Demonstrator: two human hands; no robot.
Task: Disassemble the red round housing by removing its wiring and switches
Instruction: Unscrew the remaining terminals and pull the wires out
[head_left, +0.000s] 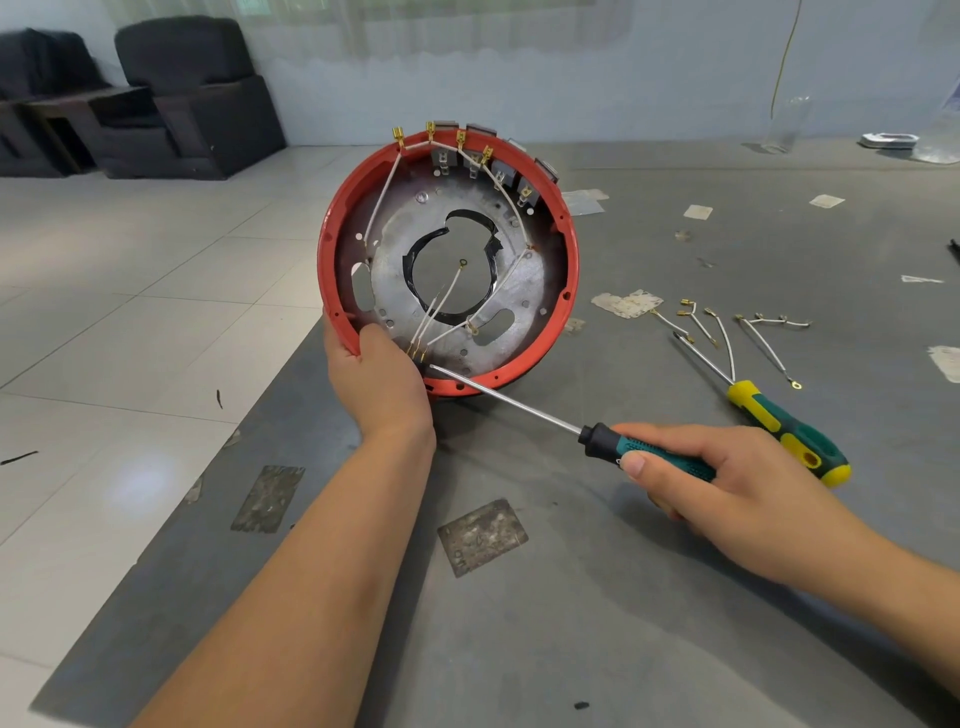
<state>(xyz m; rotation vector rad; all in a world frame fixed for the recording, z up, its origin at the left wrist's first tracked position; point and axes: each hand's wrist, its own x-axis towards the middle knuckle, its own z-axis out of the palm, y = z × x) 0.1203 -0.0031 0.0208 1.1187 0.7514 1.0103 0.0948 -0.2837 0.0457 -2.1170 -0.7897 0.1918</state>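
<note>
A grey worktop (597, 597) fills the lower and right part of the frame; pale floor tiles (130, 270) lie to its left, and two dark armchairs (192, 93) stand at upper left against the wall.

The red housing (563, 228) sits at centre frame, tilted up on its lower edge with its open side toward the camera. Inside it a grey metal plate (519, 280) shows a central hole edged in black. Switches (501, 174) line the upper right of the rim, and white wires (382, 192) with brass terminals run across the interior; several terminals stand above the top rim.

The left hand (379, 384) grips the housing's lower left rim, thumb inside, fingers hidden behind the wall. The right hand (727, 483), at lower right, has its grip closed round the teal handle of a screwdriver (519, 406); thumb and fingers wrap the handle. The steel shaft slants up and left, its tip at the housing's lower inner edge, just beside a cluster of three brass terminals (417, 352).

A second screwdriver (789, 431), green and yellow, lies on the worktop right of centre, its handle partly behind the right hand. Loose wires (722, 332) lie near its shaft. Patches of tape residue (480, 535) mark the worktop.
</note>
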